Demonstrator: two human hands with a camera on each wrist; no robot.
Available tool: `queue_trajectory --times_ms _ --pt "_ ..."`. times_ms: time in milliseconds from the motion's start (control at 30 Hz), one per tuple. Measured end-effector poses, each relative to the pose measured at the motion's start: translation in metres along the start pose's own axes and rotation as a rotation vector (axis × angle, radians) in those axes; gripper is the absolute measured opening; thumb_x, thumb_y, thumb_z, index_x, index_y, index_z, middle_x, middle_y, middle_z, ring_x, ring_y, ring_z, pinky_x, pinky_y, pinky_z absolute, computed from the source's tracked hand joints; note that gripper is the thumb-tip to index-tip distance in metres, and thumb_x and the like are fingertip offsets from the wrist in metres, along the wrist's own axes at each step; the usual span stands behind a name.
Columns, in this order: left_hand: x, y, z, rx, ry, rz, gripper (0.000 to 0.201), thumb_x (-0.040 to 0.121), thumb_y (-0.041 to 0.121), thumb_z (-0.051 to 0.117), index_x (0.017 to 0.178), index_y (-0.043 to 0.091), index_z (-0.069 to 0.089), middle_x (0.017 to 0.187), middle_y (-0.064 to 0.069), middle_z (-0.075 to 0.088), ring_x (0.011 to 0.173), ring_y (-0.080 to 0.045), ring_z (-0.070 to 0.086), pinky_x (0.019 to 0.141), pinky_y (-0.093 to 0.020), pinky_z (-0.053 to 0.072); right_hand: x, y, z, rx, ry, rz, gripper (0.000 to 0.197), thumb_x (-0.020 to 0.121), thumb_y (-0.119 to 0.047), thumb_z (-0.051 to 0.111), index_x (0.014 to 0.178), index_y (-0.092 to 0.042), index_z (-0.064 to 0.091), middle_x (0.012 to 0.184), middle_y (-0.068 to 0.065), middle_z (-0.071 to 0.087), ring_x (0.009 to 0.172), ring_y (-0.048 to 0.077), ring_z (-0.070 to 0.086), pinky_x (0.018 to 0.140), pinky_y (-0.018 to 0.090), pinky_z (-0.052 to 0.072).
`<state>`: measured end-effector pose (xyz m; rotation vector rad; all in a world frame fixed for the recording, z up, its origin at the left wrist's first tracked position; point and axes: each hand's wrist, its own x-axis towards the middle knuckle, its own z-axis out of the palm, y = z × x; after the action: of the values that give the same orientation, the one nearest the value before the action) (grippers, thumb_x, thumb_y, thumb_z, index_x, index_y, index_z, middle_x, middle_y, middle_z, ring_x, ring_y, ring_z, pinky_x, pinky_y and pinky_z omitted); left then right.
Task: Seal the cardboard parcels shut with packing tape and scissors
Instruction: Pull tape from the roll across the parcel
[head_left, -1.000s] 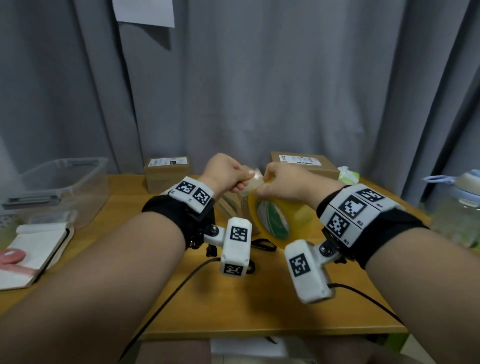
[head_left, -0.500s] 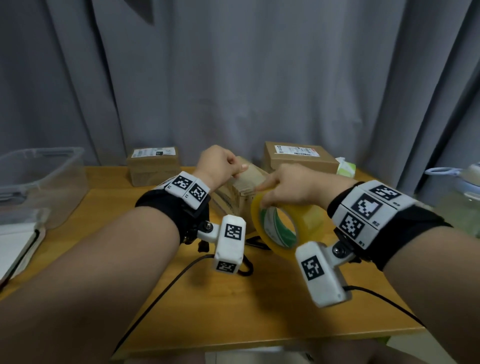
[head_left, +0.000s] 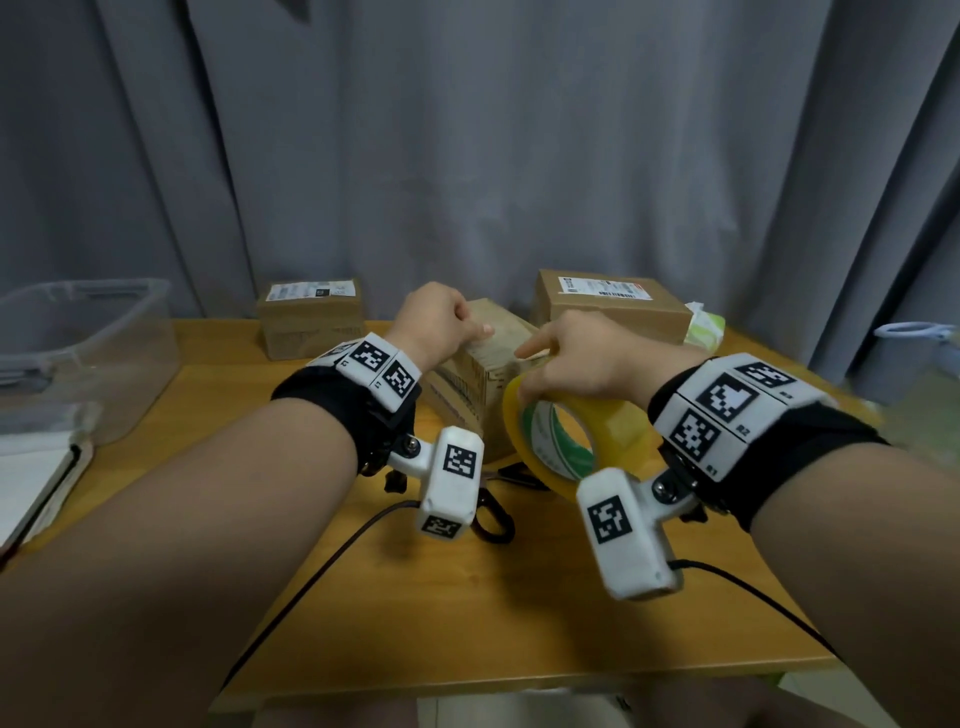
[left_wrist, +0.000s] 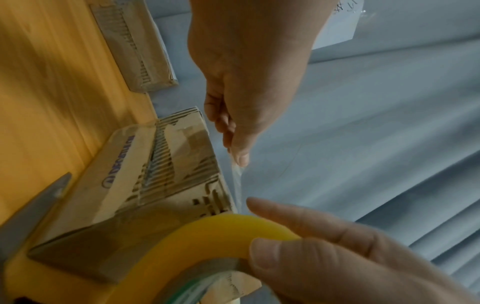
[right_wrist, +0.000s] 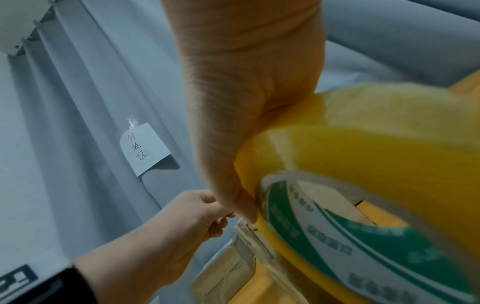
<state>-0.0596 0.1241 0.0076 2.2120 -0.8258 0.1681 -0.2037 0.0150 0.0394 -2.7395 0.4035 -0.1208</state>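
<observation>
Head view: over a wooden table (head_left: 467, 597), the right hand (head_left: 582, 364) grips a yellow tape roll (head_left: 550, 441) beside the middle cardboard parcel (head_left: 488, 364); the left hand (head_left: 436, 327) pinches the clear tape end (left_wrist: 237, 176) — stretched above that parcel. Scissors (head_left: 493, 514) lie just before it.

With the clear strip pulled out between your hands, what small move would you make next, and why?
Probably lower the stretched clear tape strip onto the top of the middle brown cardboard parcel and press it down. The left hand pinches the free end, the right hand holds the yellow tape roll, and the strip hangs just above the parcel, not yet visibly stuck.
</observation>
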Motion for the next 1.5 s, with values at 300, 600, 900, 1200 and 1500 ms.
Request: queue_trajectory --times_ms 300,600,900,1200,1500 --pt "0.012 -0.006 0.001 0.036 -0.039 -0.003 0.028 0.08 0.028 0.075 0.066 0.011 0.058 0.064 0.004 0.056 0.069 -0.016 0.053 0.068 -0.025 0.04 0.01 -0.016 -0.006 -0.052 -0.043 0.015 0.038 0.077 -0.032 0.073 0.113 -0.018 0.071 0.115 0.006 0.065 0.103 0.023 0.06 0.087 0.033 0.053" --pt "0.015 -0.014 0.01 0.147 -0.047 -0.055 0.029 0.079 0.035 0.073 0.091 0.014 0.058 0.107 -0.008 0.053 0.105 -0.027 0.053 0.09 -0.033 0.042 0.02 -0.015 0.0 -0.069 -0.089 0.043 0.037 0.076 -0.034 0.072 0.111 -0.021 0.072 0.114 0.004 0.065 0.102 0.021 0.059 0.084 0.03 0.051" --pt "-0.018 -0.019 0.004 0.123 -0.235 0.394 0.032 0.098 0.015 0.044 0.124 0.017 0.062 0.128 0.0 0.061 0.121 -0.013 0.052 0.096 -0.016 0.033 0.021 -0.007 0.012 0.007 -0.054 0.009 0.03 0.076 -0.032 0.072 0.105 -0.023 0.074 0.102 0.003 0.067 0.095 0.018 0.058 0.08 0.03 0.05" --pt "-0.012 -0.013 0.004 0.482 -0.325 0.27 0.051 0.103 0.039 0.012 0.148 0.027 0.032 0.157 0.008 0.021 0.146 -0.012 0.009 0.117 -0.04 -0.004 0.025 0.002 0.019 0.098 0.014 0.018 0.023 0.074 -0.034 0.074 0.089 -0.016 0.077 0.09 0.003 0.071 0.086 0.018 0.064 0.076 0.031 0.054" --pt "-0.03 -0.004 0.006 0.383 -0.308 -0.086 0.064 0.095 0.06 0.009 0.144 0.027 0.035 0.153 -0.01 0.019 0.139 -0.03 0.016 0.111 -0.048 0.015 0.031 0.0 0.023 0.304 0.075 0.084 0.039 0.07 -0.038 0.076 0.085 -0.002 0.073 0.072 0.005 0.062 0.065 0.018 0.057 0.055 0.027 0.043"
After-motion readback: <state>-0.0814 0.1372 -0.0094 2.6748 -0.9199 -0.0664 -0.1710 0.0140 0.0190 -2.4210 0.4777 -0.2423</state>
